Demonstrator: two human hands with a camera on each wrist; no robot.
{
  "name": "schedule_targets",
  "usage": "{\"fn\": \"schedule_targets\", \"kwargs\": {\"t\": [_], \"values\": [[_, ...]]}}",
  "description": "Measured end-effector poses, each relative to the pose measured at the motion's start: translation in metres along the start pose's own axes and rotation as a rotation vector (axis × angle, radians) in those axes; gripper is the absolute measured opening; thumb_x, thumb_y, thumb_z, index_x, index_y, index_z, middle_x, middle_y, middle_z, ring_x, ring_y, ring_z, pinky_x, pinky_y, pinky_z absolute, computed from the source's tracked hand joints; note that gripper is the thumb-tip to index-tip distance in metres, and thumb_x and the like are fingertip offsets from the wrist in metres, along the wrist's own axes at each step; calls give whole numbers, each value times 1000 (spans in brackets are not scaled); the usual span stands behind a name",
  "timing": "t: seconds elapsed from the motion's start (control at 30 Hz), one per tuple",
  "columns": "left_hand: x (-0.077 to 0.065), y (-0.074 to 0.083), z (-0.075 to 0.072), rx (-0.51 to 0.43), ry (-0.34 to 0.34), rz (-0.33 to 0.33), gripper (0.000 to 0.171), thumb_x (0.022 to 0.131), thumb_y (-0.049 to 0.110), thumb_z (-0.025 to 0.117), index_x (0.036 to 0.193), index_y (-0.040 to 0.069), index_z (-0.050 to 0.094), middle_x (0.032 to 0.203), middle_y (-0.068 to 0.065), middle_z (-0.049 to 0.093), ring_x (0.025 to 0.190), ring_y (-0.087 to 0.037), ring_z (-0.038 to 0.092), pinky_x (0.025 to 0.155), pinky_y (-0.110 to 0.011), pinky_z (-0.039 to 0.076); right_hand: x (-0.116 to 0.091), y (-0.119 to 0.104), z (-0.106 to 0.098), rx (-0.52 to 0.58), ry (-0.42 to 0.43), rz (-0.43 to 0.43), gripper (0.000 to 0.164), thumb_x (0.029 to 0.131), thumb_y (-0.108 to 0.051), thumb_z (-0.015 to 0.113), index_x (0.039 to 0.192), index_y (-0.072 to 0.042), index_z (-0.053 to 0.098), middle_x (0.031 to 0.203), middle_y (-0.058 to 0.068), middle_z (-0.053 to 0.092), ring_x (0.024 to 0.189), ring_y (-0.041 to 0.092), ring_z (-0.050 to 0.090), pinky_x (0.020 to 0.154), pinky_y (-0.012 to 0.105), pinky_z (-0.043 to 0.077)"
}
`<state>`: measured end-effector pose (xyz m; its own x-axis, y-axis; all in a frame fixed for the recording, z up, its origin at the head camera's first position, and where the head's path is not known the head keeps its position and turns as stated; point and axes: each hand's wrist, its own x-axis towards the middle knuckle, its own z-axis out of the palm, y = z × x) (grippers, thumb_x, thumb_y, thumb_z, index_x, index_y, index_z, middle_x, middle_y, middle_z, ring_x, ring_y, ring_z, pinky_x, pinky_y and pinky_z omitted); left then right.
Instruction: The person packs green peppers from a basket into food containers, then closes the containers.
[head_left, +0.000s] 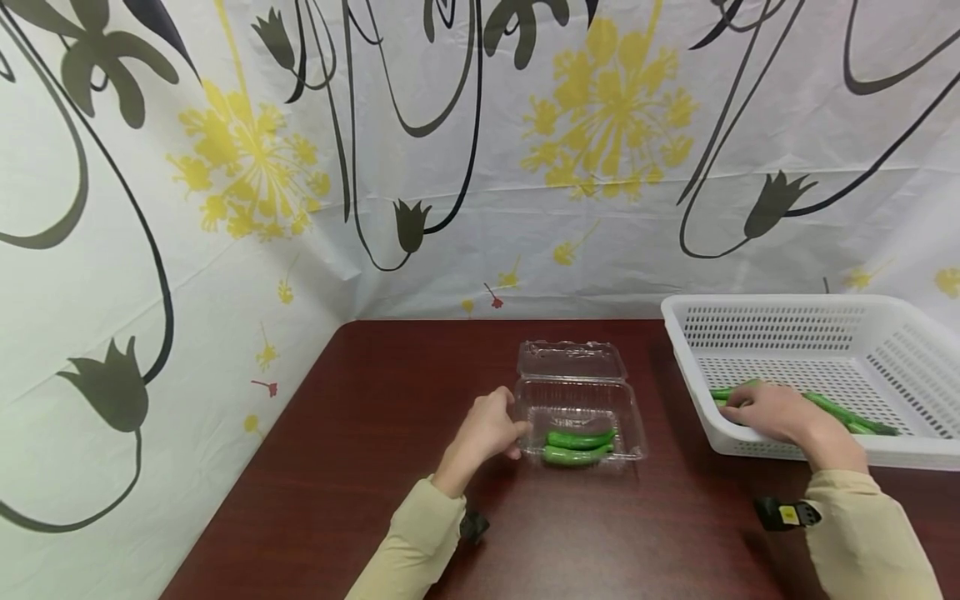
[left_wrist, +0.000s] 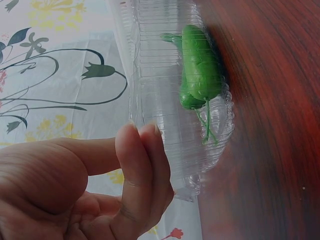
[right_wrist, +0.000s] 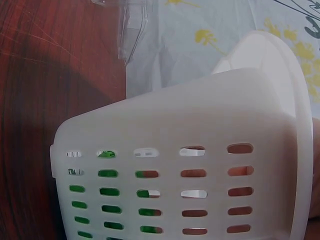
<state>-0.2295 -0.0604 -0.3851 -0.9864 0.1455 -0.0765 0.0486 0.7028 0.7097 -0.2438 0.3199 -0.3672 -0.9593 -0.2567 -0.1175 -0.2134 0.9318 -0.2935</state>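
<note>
In the head view a clear plastic clamshell container (head_left: 570, 392) stands with its lid raised on the table. Two green peppers (head_left: 576, 456) lie side by side in its front part; the left wrist view shows these peppers (left_wrist: 201, 62) with thin stems through the clear wall. My left hand (head_left: 486, 429) pinches the container's left edge between thumb and fingertips. Over the front rim of a white basket (head_left: 750, 446) reaches my right hand (head_left: 780, 412), its fingers curled round a green pepper (head_left: 722, 393). Its fingertips are partly hidden; the right wrist view shows mainly the slotted basket wall (right_wrist: 165, 115).
More green peppers (head_left: 843, 411) lie in the basket, right of my right hand. The dark red-brown table (head_left: 405, 375) ends at a patterned white cloth (head_left: 450, 283) behind it. A similar cloth (head_left: 210, 367) hangs along the left.
</note>
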Motion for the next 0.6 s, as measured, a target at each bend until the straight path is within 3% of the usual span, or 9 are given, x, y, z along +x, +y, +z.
{"fn": "schedule_targets", "kwargs": {"t": [0.4,0.6], "values": [[0,-1,0,-11,-3,7,49,81,16,70,120,-4,48,52,-2,58,37,-8,56,84,-34,47,-2,-1,-3,20,69,16,46,86,-40,58,102,3,64,92,21,63,84,39,58,65,45,46],[1,-1,0,-10,-2,9,50,81,16,70,120,-4,48,53,-1,58,37,-7,56,84,-33,48,-3,-2,-6,19,118,27,37,82,-33,64,96,1,65,85,17,64,78,35,59,62,44,46]]}}
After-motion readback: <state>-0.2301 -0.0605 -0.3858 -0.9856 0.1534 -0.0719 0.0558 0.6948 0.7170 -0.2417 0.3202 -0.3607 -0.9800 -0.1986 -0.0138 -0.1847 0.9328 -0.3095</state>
